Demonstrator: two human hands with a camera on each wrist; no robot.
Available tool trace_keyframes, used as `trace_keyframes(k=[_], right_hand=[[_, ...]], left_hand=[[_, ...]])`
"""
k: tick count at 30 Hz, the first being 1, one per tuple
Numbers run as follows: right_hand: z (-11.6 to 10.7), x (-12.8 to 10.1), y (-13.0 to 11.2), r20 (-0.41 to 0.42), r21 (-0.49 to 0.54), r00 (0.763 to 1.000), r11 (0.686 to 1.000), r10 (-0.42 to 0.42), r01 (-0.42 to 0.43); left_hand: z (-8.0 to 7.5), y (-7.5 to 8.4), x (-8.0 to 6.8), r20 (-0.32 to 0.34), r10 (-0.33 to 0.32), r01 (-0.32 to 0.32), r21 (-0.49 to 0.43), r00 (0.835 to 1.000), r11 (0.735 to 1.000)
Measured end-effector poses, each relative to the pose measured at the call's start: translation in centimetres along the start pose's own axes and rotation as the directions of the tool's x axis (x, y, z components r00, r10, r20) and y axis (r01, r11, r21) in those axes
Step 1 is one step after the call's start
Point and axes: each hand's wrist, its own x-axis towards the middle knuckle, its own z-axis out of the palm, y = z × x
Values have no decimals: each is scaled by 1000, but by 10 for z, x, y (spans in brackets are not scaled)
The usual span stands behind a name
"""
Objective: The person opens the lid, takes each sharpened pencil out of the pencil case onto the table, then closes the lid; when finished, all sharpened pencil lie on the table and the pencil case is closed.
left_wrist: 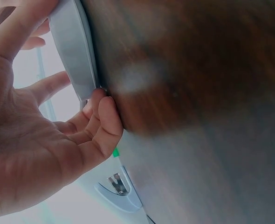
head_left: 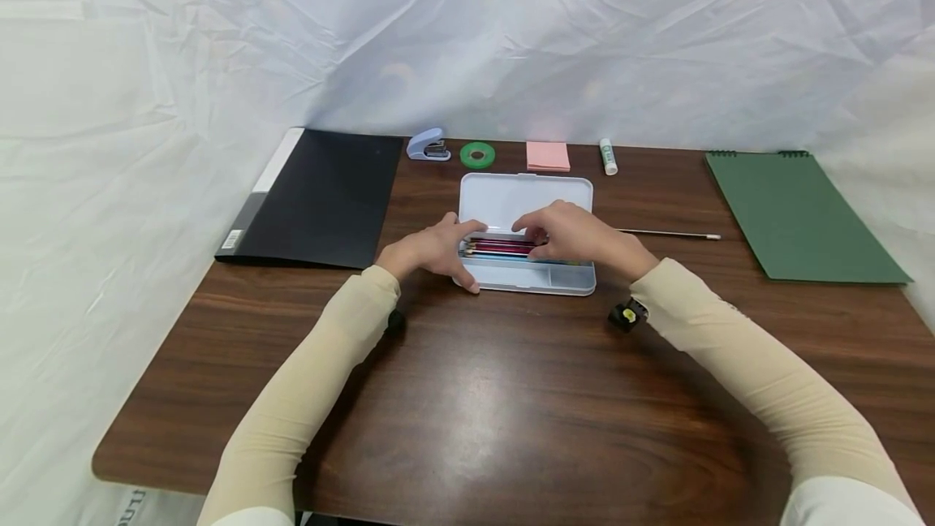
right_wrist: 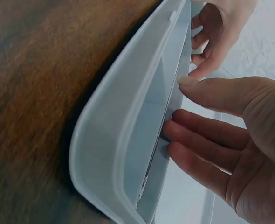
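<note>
A pale plastic pencil case lies on the table with its lid folded back. Several coloured pencils lie side by side in its long compartment. My left hand holds the case's left end, thumb and fingers spread across it; in the left wrist view its bent fingers touch the edge. Over the right part of the pencils is my right hand. Its thumb and bent fingers stand apart in the right wrist view, fingertips at the inner divider, nothing visible between them.
A slim pencil lies right of the case. Behind are a stapler, green tape, pink sticky notes and a glue stick. A black folder lies left, a green spiral pad right.
</note>
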Motion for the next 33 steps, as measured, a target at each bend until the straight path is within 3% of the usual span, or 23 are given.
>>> trace_keyframes(k=[11,23,33], right_hand=[[2,3,-14,8,-93,1000,996,-8,9],[4,8,-14,130,-77,991,997,-17,27],[5,8,-13,161,-46,985,996,-67,75]], left_hand=[[-1,-2,1,3,-2,2,4,1000,1000],[0,0,1,8,-4,4,13,1000,1000],[0,1,1,-3,-2,2,35,1000,999]])
